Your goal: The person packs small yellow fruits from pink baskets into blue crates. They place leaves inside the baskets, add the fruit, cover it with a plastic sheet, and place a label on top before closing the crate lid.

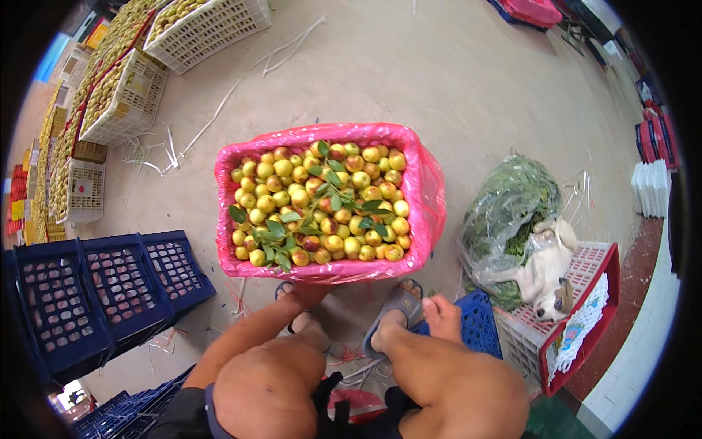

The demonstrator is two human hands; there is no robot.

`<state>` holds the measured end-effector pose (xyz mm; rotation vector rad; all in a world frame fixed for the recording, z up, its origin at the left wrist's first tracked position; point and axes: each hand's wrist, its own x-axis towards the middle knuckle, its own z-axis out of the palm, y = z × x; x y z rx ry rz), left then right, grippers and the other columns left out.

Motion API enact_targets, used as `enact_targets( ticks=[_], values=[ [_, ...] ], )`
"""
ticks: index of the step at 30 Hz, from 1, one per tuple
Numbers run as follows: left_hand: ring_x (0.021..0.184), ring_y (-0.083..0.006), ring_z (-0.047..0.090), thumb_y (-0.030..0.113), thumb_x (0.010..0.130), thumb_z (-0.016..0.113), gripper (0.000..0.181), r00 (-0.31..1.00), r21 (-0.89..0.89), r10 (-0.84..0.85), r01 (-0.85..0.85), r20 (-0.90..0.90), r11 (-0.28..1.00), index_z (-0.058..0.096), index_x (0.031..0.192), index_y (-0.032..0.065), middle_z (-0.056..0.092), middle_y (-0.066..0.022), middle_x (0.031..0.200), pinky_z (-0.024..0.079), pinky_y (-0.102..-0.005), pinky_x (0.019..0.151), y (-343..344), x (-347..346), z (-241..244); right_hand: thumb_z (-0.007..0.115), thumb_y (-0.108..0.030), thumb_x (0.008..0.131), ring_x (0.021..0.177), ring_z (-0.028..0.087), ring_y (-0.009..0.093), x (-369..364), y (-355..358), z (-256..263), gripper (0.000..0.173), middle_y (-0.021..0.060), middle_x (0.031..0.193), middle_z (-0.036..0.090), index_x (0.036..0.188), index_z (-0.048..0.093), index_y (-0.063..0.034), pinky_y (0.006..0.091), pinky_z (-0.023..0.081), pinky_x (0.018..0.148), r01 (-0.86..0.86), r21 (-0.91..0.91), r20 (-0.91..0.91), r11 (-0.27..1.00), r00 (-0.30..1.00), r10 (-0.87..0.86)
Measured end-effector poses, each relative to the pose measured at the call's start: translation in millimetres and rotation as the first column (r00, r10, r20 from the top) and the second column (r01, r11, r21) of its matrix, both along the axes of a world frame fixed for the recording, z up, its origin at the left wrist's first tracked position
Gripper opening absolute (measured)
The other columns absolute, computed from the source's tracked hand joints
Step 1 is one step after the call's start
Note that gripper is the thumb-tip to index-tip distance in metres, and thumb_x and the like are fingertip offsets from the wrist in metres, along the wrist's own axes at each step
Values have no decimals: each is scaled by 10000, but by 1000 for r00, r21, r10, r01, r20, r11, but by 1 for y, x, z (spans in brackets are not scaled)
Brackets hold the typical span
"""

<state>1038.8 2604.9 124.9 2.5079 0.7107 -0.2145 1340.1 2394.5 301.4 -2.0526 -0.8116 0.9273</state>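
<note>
A crate lined with pink plastic film [425, 208] stands on the floor before me, full of yellow-green and reddish jujubes [300, 197] with several leafy sprigs [333, 189] on top. My left hand [313, 293] reaches to the crate's near edge, between my feet; its fingers are mostly hidden beneath the pink film. Beside my right shin, my right hand [443, 316] hangs low against a blue plastic crate [478, 324]; its fingers look bent, and whether they grip anything is unclear.
Navy plastic crates [109, 291] stand at left. White crates of fruit [205, 35] line the upper left. On the right, a puppy [548, 274] lies on a red-and-white crate [587, 263] against a clear bag of green leaves [507, 208]. White strapping [219, 104] is strewn over the floor.
</note>
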Motion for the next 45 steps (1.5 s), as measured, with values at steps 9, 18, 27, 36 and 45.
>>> enact_targets(
  ticks=[9,18,27,36,45],
  values=[
    [834,-89,605,148,937,690,125,980,-944,119,-188,-161,272,668,994,39,664,-10,858,505,-289,735,32,32,241,558,-223,1018,638,527,78,70,41,48,208,21,795,608,934,578,-34,249,443,568,354,370,-85,859,933,-349],
    [1073,-212,585,341,991,542,498,399,-344,781,-734,480,586,486,1425,102,627,-106,1206,465,-351,921,222,-43,249,322,-541,1052,1427,359,297,100,243,-75,697,205,1493,446,1446,433,23,399,211,1220,83,255,-278,963,961,-9],
    [1366,-335,462,738,950,361,867,398,-990,913,66,-86,-122,325,1544,106,410,-122,1550,380,-492,1138,184,-20,215,443,-633,985,1049,625,196,53,251,-40,723,123,1221,634,1307,567,3,368,525,931,386,278,-856,880,515,44],
    [1301,-329,529,642,978,418,748,559,-986,822,40,-110,-160,417,1486,92,488,-149,1477,453,-486,1089,226,-24,199,446,-539,1030,1084,640,219,117,277,-61,608,117,1249,654,1350,553,-33,398,517,981,68,76,-824,995,566,24],
    [1079,-265,669,266,989,573,358,444,-962,869,-246,-219,-117,610,1254,28,666,-154,1222,557,-435,962,292,-73,173,667,-281,962,977,712,244,158,308,9,376,160,1128,703,1193,619,13,418,586,903,48,262,-878,964,426,217]
  ],
)
